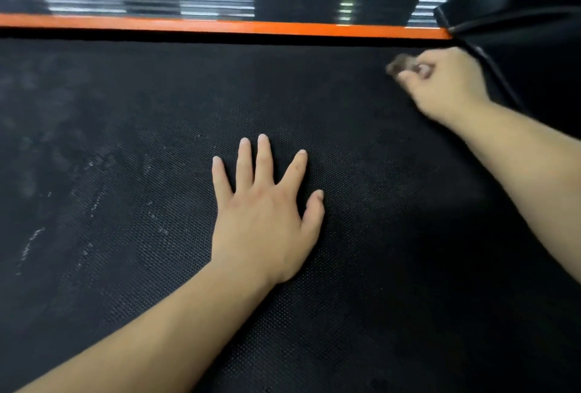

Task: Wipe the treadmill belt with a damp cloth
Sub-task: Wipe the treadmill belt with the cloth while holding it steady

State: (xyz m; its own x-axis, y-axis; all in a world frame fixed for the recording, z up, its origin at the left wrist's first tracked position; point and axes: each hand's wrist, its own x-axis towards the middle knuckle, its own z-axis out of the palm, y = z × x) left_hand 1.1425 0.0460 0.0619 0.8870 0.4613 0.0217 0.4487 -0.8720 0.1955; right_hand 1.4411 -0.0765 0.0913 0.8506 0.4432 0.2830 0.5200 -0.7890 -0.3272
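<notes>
step: wiping belt (pixel 125 266), mid-task | right hand (pixel 446 84) fingers clamped on bunched cloth (pixel 401 67) | left hand (pixel 264 213) flat, fingers splayed, bracing | next: likely sweep toward dusty streaks beyond left hand

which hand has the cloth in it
The right hand, up by the orange strip, grips the small grey cloth; the left hand lies flat and open on the belt.

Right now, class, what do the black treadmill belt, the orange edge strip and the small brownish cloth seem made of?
Black treadmill belt: probably rubber, matt, dotted texture. Orange edge strip: smooth, glossy sheen; painted metal or plastic. Small brownish cloth gripped by the right hand: blurred, possibly fabric.
</notes>
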